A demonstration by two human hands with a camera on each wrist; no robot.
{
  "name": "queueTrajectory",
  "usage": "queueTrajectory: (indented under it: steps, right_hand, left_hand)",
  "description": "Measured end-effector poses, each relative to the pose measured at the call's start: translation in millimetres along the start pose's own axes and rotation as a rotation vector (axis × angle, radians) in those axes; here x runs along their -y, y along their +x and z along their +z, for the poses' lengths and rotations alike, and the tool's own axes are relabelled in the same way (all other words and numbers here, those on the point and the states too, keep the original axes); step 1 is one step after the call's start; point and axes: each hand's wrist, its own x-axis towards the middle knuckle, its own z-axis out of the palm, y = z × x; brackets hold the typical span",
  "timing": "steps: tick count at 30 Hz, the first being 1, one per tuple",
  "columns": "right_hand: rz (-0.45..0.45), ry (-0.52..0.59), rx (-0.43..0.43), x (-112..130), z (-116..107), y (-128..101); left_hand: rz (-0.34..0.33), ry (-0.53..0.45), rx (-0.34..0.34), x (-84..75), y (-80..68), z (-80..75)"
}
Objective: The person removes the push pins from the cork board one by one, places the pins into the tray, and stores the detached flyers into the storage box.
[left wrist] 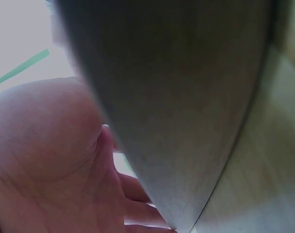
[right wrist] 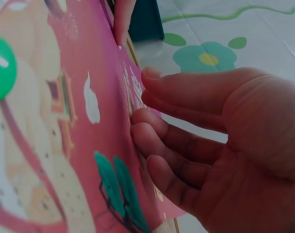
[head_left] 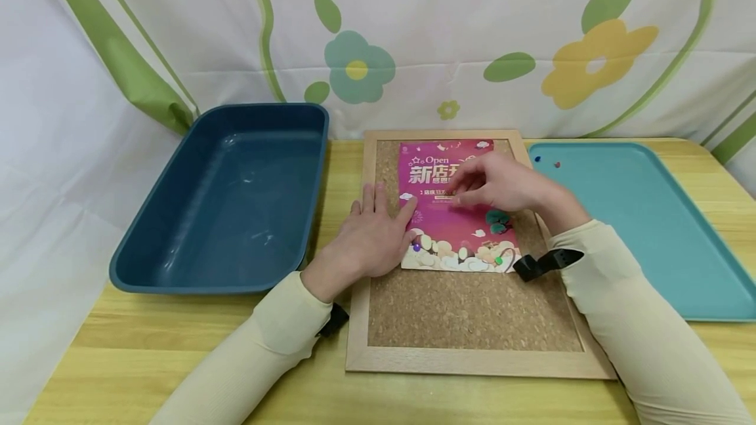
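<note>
The right hand [head_left: 509,182] is over the upper right part of the pink poster [head_left: 434,220], fingers bent inward, thumb and forefinger narrowly set; whether they pinch something small I cannot tell. To its left, the left hand [head_left: 375,236] lies with straight fingers, partly on the poster's left edge and partly on the wooden frame of the corkboard [head_left: 466,310] beneath. Below the right hand, a green pin [head_left: 499,260] sits at the poster's lower right, and a black wrist device [head_left: 528,267] covers that corner from the head view. Right of this hand is a turquoise tray [head_left: 650,228] with a blue pin [head_left: 537,159] and a red pin [head_left: 557,164]. Left of the left hand stands a dark blue basin [head_left: 248,182]; a floral curtain [head_left: 425,25] hangs beyond both hands.
</note>
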Motion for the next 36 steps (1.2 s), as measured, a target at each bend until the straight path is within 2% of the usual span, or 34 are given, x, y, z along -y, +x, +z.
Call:
queueTrajectory:
  steps: [10,16,26,30,36]
  right_hand:
    - [-0.043,-0.035,0.053,17.2,7.1,-0.9]
    - [-0.085,-0.003,0.098,26.4,12.5,-2.2]
    - [-0.129,0.039,0.117,33.2,14.5,-11.4]
    - [-0.113,0.091,0.095,36.3,12.7,-17.4]
    - [-0.022,0.137,0.046,42.0,17.9,-25.6]
  left_hand:
    - [-0.011,0.020,0.009,1.0,0.3,-1.0]
    - [-0.010,0.011,0.000,1.6,0.2,-0.6]
    - [-0.018,0.025,-0.003,0.0,1.0,-0.4]
    - [-0.023,0.027,-0.006,-0.7,0.5,-0.3]
    - [-0.030,0.027,-0.010,-0.5,1.1,-1.0]
